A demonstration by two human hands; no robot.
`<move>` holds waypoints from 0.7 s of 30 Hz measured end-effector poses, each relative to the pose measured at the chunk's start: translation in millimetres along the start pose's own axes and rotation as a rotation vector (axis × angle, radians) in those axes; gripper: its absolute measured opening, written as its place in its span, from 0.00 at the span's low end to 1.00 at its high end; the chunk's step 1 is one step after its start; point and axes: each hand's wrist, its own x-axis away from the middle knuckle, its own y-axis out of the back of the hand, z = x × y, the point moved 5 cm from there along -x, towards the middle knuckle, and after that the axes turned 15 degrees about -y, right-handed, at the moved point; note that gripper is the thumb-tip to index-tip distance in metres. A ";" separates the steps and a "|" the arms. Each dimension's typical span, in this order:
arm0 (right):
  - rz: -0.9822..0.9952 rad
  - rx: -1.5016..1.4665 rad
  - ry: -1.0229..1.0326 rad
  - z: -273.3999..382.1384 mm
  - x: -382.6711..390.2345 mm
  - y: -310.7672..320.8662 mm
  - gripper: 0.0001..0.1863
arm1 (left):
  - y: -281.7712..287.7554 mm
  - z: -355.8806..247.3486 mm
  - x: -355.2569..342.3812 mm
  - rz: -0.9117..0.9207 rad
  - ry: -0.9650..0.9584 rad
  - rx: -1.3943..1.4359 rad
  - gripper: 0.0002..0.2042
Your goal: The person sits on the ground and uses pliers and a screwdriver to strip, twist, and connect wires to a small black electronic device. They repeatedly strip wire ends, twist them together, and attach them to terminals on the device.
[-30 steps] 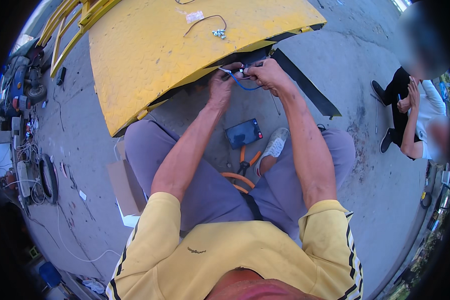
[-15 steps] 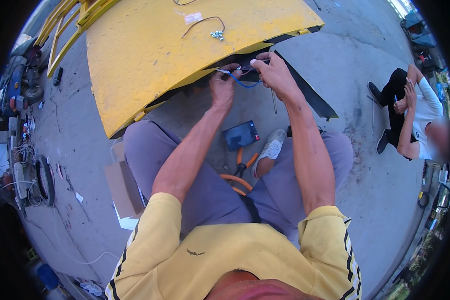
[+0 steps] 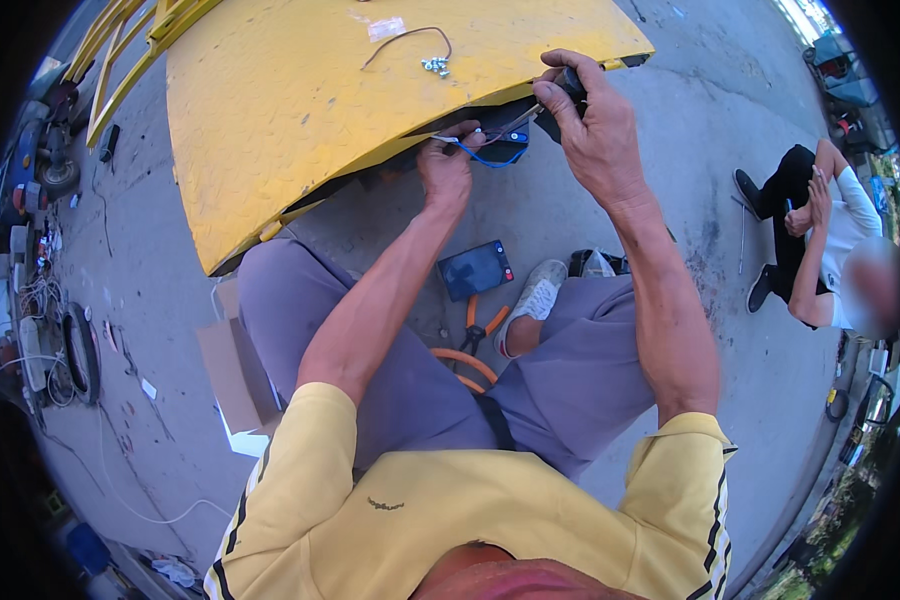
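At the edge of a yellow steel plate (image 3: 320,110), my left hand (image 3: 445,175) pinches a blue wire (image 3: 490,162) near its pale end, beside a small shiny fastener (image 3: 478,131). My right hand (image 3: 602,135) is closed round the dark handle of a screwdriver (image 3: 570,84). Its shaft slants down leftward to the fastener by my left fingertips; whether the tip touches cannot be made out. A dark box with a blue edge (image 3: 513,146) shows partly beneath the wires. The plate's shadowed underside hides the rest.
Between my legs lie a black battery (image 3: 475,270) and orange-handled pliers (image 3: 473,325). Several small screws (image 3: 436,66) and a brown wire (image 3: 410,33) rest on the plate. An open carton (image 3: 235,365) stands by my left knee. Another person (image 3: 820,235) sits at the right.
My right hand has drawn back up and right from the wires, the screwdriver now pointing at the fastener instead of hanging from the palm. My left hand stays nearly in place.
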 end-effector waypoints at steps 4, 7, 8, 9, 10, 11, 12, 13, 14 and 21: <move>0.007 -0.008 -0.004 -7.1 0.6 -10.3 0.17 | 2.9 2.1 -2.0 0.053 0.005 -0.033 0.11; 0.024 0.018 0.053 -8.9 -1.3 -18.8 0.17 | 3.1 -1.8 -2.1 0.076 -0.010 -0.112 0.12; 0.024 0.035 0.069 -8.6 -1.2 -20.8 0.18 | 2.6 -3.6 -2.2 0.081 -0.014 -0.134 0.12; 0.031 0.049 0.081 -7.6 -1.9 -23.6 0.18 | 1.9 -5.2 -2.2 0.086 -0.018 -0.156 0.12; 0.037 0.063 0.093 -6.5 -3.1 -26.8 0.18 | 1.2 -6.8 -2.1 0.092 -0.021 -0.178 0.12; 0.045 0.077 0.106 -5.7 -4.2 -29.3 0.18 | 1.6 -6.1 -2.2 0.088 -0.029 -0.149 0.12; 0.055 0.074 0.110 -6.8 -5.0 -31.1 0.18 | 2.2 -5.3 -2.5 0.084 -0.037 -0.120 0.13; 0.066 0.072 0.114 -8.4 -5.6 -33.1 0.18 | 2.5 -4.6 -2.5 0.081 -0.045 -0.092 0.13; 0.077 0.070 0.120 -9.5 -6.4 -34.8 0.18 | 2.7 -3.4 -2.7 0.084 -0.051 -0.108 0.13; 0.109 0.068 0.102 -12.3 -6.7 -38.7 0.18 | 1.8 0.1 -2.4 0.056 -0.082 -0.098 0.11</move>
